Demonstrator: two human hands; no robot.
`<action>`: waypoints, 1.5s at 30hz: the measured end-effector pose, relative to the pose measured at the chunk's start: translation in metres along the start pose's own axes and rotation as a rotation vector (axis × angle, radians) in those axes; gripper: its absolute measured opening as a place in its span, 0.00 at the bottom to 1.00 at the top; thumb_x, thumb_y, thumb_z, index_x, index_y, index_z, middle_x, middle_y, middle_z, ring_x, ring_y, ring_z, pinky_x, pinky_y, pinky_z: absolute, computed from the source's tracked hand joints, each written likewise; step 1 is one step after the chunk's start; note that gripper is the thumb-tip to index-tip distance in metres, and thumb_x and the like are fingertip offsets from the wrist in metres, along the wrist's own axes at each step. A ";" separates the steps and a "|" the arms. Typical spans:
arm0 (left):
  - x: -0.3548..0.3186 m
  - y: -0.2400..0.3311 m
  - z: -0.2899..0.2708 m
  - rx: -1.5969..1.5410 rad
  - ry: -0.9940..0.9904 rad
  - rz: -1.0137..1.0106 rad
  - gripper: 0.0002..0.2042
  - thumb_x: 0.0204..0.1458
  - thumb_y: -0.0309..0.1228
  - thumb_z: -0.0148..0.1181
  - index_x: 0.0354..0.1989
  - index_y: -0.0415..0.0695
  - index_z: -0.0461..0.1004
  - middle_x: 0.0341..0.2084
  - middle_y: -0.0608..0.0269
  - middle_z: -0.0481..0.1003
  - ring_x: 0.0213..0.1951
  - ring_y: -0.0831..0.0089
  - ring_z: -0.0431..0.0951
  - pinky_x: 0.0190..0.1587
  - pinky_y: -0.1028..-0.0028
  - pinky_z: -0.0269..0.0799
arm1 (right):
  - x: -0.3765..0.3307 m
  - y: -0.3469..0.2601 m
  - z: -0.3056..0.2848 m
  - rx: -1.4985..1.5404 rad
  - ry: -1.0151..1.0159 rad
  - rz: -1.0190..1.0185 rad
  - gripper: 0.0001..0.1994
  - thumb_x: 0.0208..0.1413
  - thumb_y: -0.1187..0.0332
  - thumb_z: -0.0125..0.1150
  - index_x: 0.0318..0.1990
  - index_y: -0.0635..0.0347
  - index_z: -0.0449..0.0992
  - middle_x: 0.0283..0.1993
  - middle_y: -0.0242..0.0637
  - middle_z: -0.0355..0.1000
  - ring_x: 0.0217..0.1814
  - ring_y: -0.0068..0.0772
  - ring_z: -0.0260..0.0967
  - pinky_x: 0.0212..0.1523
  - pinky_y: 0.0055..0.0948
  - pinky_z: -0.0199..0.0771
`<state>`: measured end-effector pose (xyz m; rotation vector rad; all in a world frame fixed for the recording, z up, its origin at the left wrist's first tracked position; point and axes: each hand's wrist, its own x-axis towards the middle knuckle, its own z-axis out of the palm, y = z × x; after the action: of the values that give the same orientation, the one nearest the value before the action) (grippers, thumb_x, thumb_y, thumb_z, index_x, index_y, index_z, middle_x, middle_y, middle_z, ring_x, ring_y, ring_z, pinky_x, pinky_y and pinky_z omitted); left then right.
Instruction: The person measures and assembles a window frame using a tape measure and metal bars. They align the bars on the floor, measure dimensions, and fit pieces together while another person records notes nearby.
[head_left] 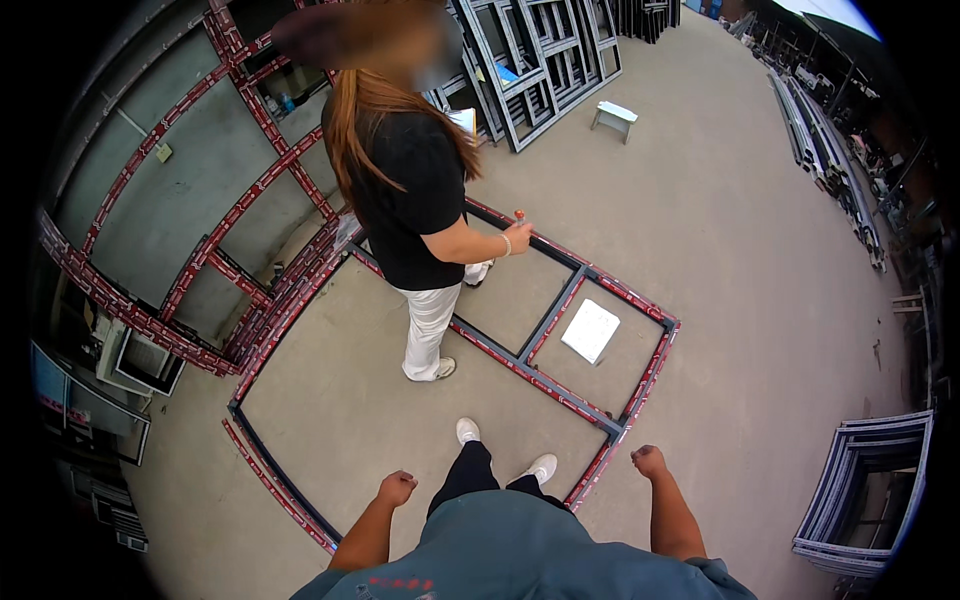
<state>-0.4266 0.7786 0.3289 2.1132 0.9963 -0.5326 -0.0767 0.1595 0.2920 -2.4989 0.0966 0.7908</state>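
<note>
My left hand (398, 488) hangs beside my body with its fingers curled in, and nothing shows in it. On the other side, my right hand (649, 461) is likewise loosely closed, held above the floor just outside a large window frame (572, 400). That frame lies flat, dark grey with red protective film, split by crossbars into several openings. My feet stand inside its largest opening; neither hand touches it. A white sheet (591, 331) lies on the floor within the smaller opening at the right.
Another person (405, 190) stands within the frame, holding a small orange-topped object (519, 216). Red-filmed frames (250, 190) lean at the left. Dark frames (530, 75) and a small white stool (614, 117) stand farther back. Stacked frames (850, 490) sit at right, below long profiles (825, 150).
</note>
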 end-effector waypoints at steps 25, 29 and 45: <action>0.392 0.154 -0.005 0.482 -0.100 0.320 0.16 0.52 0.34 0.63 0.50 0.49 0.76 0.48 0.56 0.75 0.53 0.56 0.74 0.55 0.59 0.72 | 0.121 -0.079 0.135 -0.414 -0.280 0.012 0.15 0.51 0.59 0.60 0.45 0.53 0.78 0.50 0.46 0.75 0.53 0.50 0.72 0.53 0.44 0.75; 0.476 0.142 0.124 0.575 -0.100 0.350 0.26 0.49 0.34 0.66 0.59 0.51 0.70 0.53 0.56 0.72 0.57 0.56 0.69 0.58 0.59 0.69 | 0.239 -0.051 0.214 -0.579 -0.206 -0.057 0.20 0.51 0.59 0.65 0.51 0.55 0.74 0.53 0.42 0.72 0.57 0.48 0.69 0.57 0.42 0.72; 0.669 0.219 0.480 0.770 -0.113 1.199 0.42 0.45 0.44 0.72 0.70 0.56 0.57 0.63 0.58 0.64 0.66 0.59 0.60 0.72 0.58 0.48 | 0.482 0.085 0.406 -0.669 0.116 -0.296 0.41 0.46 0.53 0.72 0.64 0.62 0.59 0.55 0.45 0.65 0.61 0.47 0.62 0.64 0.46 0.59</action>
<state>0.1284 0.6442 -0.3027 2.7803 -0.7342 -0.3959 0.0937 0.3269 -0.2975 -3.0712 -0.5764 0.6186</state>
